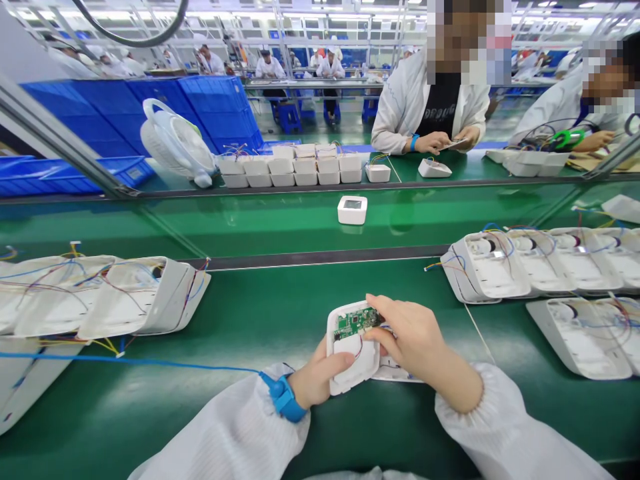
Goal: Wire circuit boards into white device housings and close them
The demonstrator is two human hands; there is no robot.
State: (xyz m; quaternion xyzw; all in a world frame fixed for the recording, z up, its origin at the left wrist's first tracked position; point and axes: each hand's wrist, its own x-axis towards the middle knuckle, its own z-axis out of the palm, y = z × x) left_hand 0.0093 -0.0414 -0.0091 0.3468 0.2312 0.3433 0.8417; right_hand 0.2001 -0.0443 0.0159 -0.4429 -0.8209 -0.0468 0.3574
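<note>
My left hand [323, 373] grips a white plastic cover [353, 373] by its left side, thumb across its inner face. A green circuit board [354, 323] sits in the upper part of that cover. My right hand [413, 333] pinches at the board's right end, where thin wires run; exactly what its fingertips hold is hidden. Partly under the cover and my right hand lies a white housing [393, 370] on the green bench. A blue wrist strap [286, 395] with a cord circles my left wrist.
White housings with loose wires stand in rows at left [135, 300] and right [500, 267]. A small white box with a dark window [353, 210] rests on the green belt [280, 230]. Beyond are stacked white units [295, 170], a fan [177, 143] and co-workers.
</note>
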